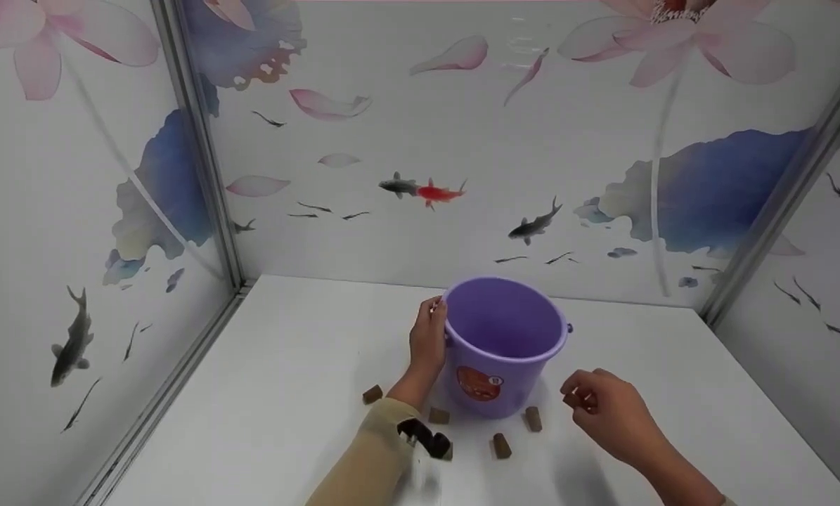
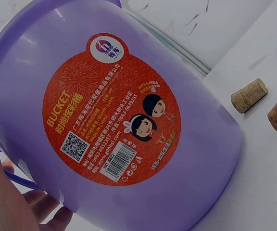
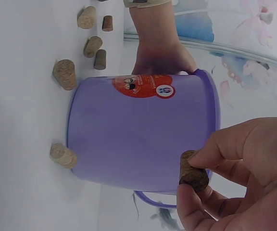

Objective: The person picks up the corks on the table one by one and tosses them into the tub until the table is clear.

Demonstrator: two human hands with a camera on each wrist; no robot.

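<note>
A purple bucket [image 1: 493,379] with a red round label [image 2: 112,110] stands upright on the white table. My left hand [image 1: 429,339] grips it at its left side, close under the rim, with the fingers partly hidden against the wall. To the right of the bucket, above the table, my right hand [image 1: 613,414] pinches a brown cork [image 3: 194,171] between thumb and fingers, apart from the bucket. Loose corks lie around the bucket's base, among them a cork [image 1: 502,445] in front, a cork [image 1: 533,419] at its right and a cork [image 1: 372,394] to the left.
White panels [image 1: 391,246] painted with fish and lotus enclose the table [image 1: 286,365] at the back and both sides, joined by grey metal corner strips [image 1: 205,147]. The bucket's handle [image 3: 155,199] hangs along its side. A dark device sits on my left wrist [image 1: 425,437].
</note>
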